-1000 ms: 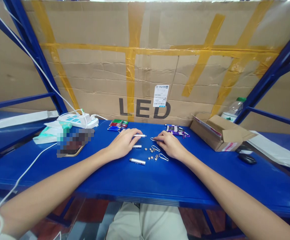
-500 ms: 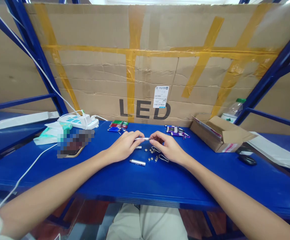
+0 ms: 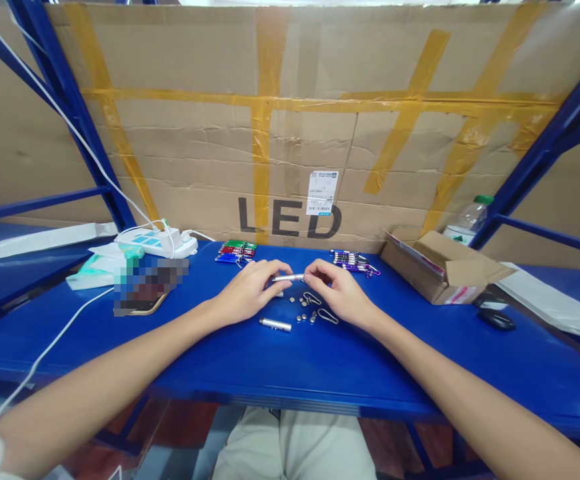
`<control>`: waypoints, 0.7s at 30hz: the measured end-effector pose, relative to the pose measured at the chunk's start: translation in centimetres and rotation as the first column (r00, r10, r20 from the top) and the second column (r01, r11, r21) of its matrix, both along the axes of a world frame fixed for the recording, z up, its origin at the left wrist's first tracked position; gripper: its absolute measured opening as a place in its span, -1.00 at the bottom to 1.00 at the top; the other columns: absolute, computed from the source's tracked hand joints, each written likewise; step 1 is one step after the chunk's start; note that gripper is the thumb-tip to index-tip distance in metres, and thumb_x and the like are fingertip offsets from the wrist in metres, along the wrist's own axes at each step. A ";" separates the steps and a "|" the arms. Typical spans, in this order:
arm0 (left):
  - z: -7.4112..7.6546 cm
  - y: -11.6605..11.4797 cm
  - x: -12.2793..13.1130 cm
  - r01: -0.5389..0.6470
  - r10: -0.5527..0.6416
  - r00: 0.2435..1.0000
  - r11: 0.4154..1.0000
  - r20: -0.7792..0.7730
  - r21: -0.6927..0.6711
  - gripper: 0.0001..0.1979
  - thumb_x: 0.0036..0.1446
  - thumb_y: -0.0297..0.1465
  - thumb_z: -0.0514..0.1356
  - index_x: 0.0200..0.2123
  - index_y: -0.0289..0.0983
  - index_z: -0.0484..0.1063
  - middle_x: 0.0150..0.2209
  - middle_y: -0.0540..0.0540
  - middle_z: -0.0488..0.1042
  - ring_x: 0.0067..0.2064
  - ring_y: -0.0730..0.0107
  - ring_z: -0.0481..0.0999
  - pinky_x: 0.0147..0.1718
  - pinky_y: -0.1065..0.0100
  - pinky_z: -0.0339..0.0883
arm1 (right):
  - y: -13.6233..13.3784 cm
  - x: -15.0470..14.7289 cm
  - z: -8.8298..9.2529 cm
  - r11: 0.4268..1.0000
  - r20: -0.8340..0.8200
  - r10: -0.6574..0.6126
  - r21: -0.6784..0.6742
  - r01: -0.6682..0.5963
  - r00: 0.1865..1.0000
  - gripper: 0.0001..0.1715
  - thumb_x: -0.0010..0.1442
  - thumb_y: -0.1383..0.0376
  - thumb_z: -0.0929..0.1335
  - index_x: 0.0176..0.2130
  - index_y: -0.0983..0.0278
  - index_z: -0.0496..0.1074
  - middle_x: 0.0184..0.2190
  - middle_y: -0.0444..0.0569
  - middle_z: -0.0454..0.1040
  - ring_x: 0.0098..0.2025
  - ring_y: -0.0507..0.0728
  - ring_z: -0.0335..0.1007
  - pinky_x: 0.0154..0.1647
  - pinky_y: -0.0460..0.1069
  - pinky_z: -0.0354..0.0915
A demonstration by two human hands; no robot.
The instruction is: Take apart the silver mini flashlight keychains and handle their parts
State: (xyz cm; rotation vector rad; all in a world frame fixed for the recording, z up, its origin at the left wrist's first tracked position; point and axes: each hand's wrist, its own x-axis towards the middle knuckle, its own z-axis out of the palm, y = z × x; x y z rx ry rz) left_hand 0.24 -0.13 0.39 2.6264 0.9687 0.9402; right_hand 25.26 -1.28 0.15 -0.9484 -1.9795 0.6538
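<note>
Between my two hands is a slim silver mini flashlight point(image 3: 291, 277), held level just above the table. My left hand point(image 3: 248, 291) pinches its left part between thumb and fingers. The fingertips of my right hand point(image 3: 344, 293) are closed on its right end. Below them lie several button cells point(image 3: 304, 303) and two silver carabiner clips point(image 3: 327, 315). A second silver flashlight tube point(image 3: 275, 325) rests nearer to me, and another silver piece point(image 3: 280, 295) is partly hidden by my left hand.
Rows of coloured flashlights point(image 3: 237, 252) and dark and purple ones point(image 3: 353, 261) lie behind my hands. On the left are a phone point(image 3: 150, 300) and a power strip point(image 3: 185, 248). An open cardboard box point(image 3: 435, 273) and a black mouse point(image 3: 495, 319) are on the right.
My right fingertips have shifted slightly right, and more of the silver flashlight shows between the hands. The left hand has barely moved.
</note>
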 end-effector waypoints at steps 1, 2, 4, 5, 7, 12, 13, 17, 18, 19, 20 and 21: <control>0.0 0.1 0.0 -0.011 0.011 1.000 1.000 0.018 0.002 -0.76 0.52 -0.18 0.16 0.07 -0.16 0.49 -0.08 -0.07 0.61 -0.15 0.21 0.52 -0.07 0.18 0.33 | 0.1 0.0 0.0 1.000 -0.022 -0.010 -0.011 0.010 1.000 -0.72 0.45 0.10 0.34 -0.24 0.21 0.43 -0.37 -0.15 0.40 -0.32 0.10 0.26 -0.27 0.00 0.19; 0.0 0.2 -0.1 -0.024 0.024 0.999 1.000 0.035 0.006 -0.77 0.51 -0.19 0.17 0.06 -0.16 0.50 -0.13 -0.06 0.60 -0.18 0.23 0.51 -0.10 0.19 0.33 | 0.1 0.1 0.1 1.000 -0.045 -0.018 -0.023 0.017 0.999 -0.72 0.44 0.09 0.34 -0.25 0.21 0.43 -0.38 -0.15 0.39 -0.33 0.10 0.25 -0.27 0.00 0.19; 0.0 0.3 -0.1 -0.046 0.045 0.997 0.999 0.060 0.024 -0.78 0.51 -0.19 0.18 -0.01 -0.19 0.51 -0.21 -0.05 0.55 -0.21 0.24 0.49 -0.13 0.21 0.33 | 0.2 0.1 0.3 0.998 -0.089 -0.029 -0.050 0.025 0.996 -0.71 0.41 0.08 0.35 -0.28 0.21 0.41 -0.39 -0.16 0.37 -0.33 0.10 0.24 -0.27 0.00 0.19; 0.0 0.3 -0.1 -0.054 0.051 0.996 0.998 0.068 0.039 -0.78 0.50 -0.19 0.19 -0.05 -0.20 0.51 -0.23 -0.05 0.53 -0.20 0.23 0.48 -0.13 0.21 0.33 | 0.3 0.1 0.3 0.998 -0.105 -0.031 -0.063 0.025 0.994 -0.71 0.40 0.08 0.36 -0.28 0.21 0.41 -0.39 -0.16 0.36 -0.33 0.10 0.24 -0.27 0.00 0.19; 0.1 0.4 -0.2 -0.058 0.052 0.996 0.996 0.079 0.073 -0.78 0.50 -0.19 0.20 -0.10 -0.21 0.50 -0.21 -0.06 0.52 -0.16 0.23 0.47 -0.10 0.20 0.34 | 0.3 0.1 0.4 0.996 -0.121 -0.033 -0.088 0.022 0.992 -0.70 0.39 0.07 0.36 -0.28 0.22 0.41 -0.40 -0.16 0.36 -0.34 0.10 0.24 -0.29 0.00 0.19; -0.1 0.3 -0.2 -0.023 0.017 0.997 0.997 0.080 0.077 -0.80 0.49 -0.22 0.23 0.01 -0.21 0.49 -0.13 -0.07 0.56 -0.13 0.24 0.50 -0.08 0.22 0.35 | 0.3 -0.1 0.2 0.993 -0.119 -0.012 -0.115 -0.002 0.993 -0.70 0.38 0.06 0.37 -0.28 0.22 0.42 -0.41 -0.17 0.35 -0.37 0.08 0.21 -0.33 -0.01 0.17; -0.2 0.3 -0.2 -0.014 0.008 0.997 0.997 0.077 0.072 -0.79 0.48 -0.22 0.24 0.04 -0.20 0.49 -0.11 -0.07 0.57 -0.13 0.25 0.51 -0.08 0.22 0.35 | 0.3 -0.1 0.1 0.993 -0.120 -0.003 -0.118 -0.011 0.993 -0.70 0.38 0.06 0.37 -0.28 0.22 0.42 -0.41 -0.18 0.35 -0.37 0.08 0.20 -0.33 -0.02 0.16; -0.4 0.3 -0.2 0.023 -0.025 0.998 0.999 0.049 0.047 -0.79 0.46 -0.22 0.27 0.04 -0.18 0.54 -0.09 -0.05 0.62 -0.16 0.28 0.54 -0.10 0.25 0.34 | 0.2 -0.3 -0.1 0.991 -0.111 0.034 -0.128 -0.048 0.993 -0.67 0.39 0.04 0.38 -0.28 0.23 0.45 -0.39 -0.16 0.38 -0.34 0.08 0.23 -0.29 -0.01 0.16; -0.5 0.4 -0.2 0.025 -0.027 0.999 0.999 0.044 0.045 -0.80 0.46 -0.22 0.27 0.02 -0.17 0.55 -0.10 -0.04 0.63 -0.16 0.28 0.55 -0.10 0.25 0.34 | 0.2 -0.3 -0.1 0.990 -0.105 0.040 -0.133 -0.054 0.994 -0.67 0.39 0.04 0.38 -0.27 0.23 0.45 -0.38 -0.15 0.39 -0.33 0.09 0.24 -0.28 0.00 0.16; -0.5 0.4 -0.2 0.023 -0.025 0.999 0.999 0.041 0.049 -0.80 0.47 -0.22 0.26 0.02 -0.17 0.56 -0.11 -0.04 0.64 -0.16 0.28 0.56 -0.10 0.25 0.34 | 0.2 -0.3 -0.1 0.988 -0.101 0.046 -0.140 -0.060 0.994 -0.66 0.39 0.03 0.38 -0.27 0.24 0.46 -0.38 -0.15 0.39 -0.32 0.09 0.24 -0.27 0.00 0.17; -0.5 0.4 -0.2 0.018 -0.021 0.999 0.998 0.038 0.058 -0.80 0.48 -0.21 0.25 0.01 -0.16 0.57 -0.10 -0.04 0.65 -0.15 0.27 0.57 -0.09 0.25 0.34 | 0.1 -0.3 -0.2 0.987 -0.100 0.052 -0.146 -0.067 0.994 -0.66 0.39 0.03 0.38 -0.27 0.24 0.46 -0.37 -0.15 0.40 -0.32 0.09 0.25 -0.26 0.00 0.17; -0.5 0.4 -0.2 0.012 -0.015 0.999 0.997 0.034 0.070 -0.79 0.49 -0.20 0.23 0.01 -0.16 0.58 -0.09 -0.05 0.66 -0.13 0.26 0.58 -0.08 0.24 0.34 | 0.1 -0.3 -0.2 0.986 -0.102 0.057 -0.152 -0.073 0.993 -0.66 0.39 0.03 0.39 -0.27 0.24 0.47 -0.37 -0.15 0.40 -0.32 0.09 0.25 -0.26 0.01 0.17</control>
